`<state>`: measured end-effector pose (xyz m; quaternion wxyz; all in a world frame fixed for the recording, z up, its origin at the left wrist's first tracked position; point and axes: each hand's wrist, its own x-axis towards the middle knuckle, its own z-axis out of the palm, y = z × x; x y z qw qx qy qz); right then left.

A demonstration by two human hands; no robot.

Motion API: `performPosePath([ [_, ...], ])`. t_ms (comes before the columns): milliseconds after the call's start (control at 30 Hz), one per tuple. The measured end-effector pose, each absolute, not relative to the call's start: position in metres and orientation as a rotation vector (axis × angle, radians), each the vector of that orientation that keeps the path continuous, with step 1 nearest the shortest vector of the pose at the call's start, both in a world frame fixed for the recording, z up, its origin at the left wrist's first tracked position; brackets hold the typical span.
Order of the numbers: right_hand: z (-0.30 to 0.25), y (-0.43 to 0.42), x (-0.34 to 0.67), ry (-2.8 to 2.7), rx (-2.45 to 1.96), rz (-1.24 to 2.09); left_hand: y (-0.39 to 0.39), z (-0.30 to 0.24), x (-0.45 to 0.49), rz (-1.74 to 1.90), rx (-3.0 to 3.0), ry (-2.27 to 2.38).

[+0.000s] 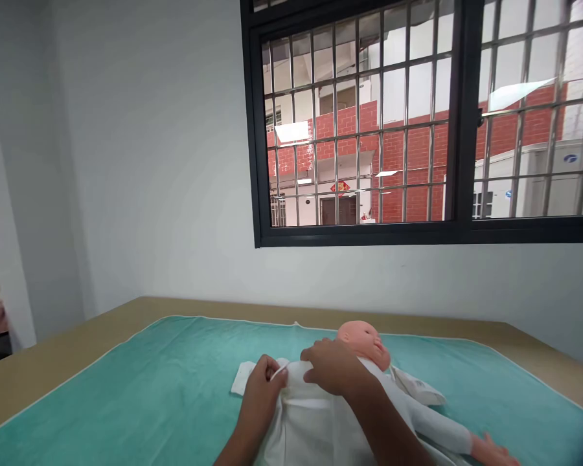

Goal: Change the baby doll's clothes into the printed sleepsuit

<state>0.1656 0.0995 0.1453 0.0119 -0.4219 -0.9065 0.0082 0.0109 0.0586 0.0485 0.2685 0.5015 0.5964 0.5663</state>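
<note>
A baby doll in white clothing lies on its back with its head turned to the right. My left hand pinches a thin white cloth tie at the left side of the garment. Over the doll's upper chest, my right hand rests with thumb and forefinger apart and nothing visible between them. The doll's sleeved arm stretches toward the lower right, its bare hand showing. White fabric lies flat beyond my left hand.
A green cloth with a pale edge covers much of the tan tabletop. Another white cloth piece lies beside the doll's shoulder. Behind the table stand a pale wall and a dark-framed window with metal bars.
</note>
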Motion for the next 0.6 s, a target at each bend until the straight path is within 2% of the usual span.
performPosePath([
  [233,0.124,0.104,0.154,-2.931,-1.152,0.013,0.061,0.031,0.036,1.547,1.245,1.208],
  [433,0.128,0.113,0.194,-2.523,-1.174,0.489,0.068,0.011,0.027,1.494,1.289,1.423],
  [600,0.084,0.120,0.240,-2.179,-1.129,0.272,0.066,-0.006,0.031,1.440,1.424,1.497],
])
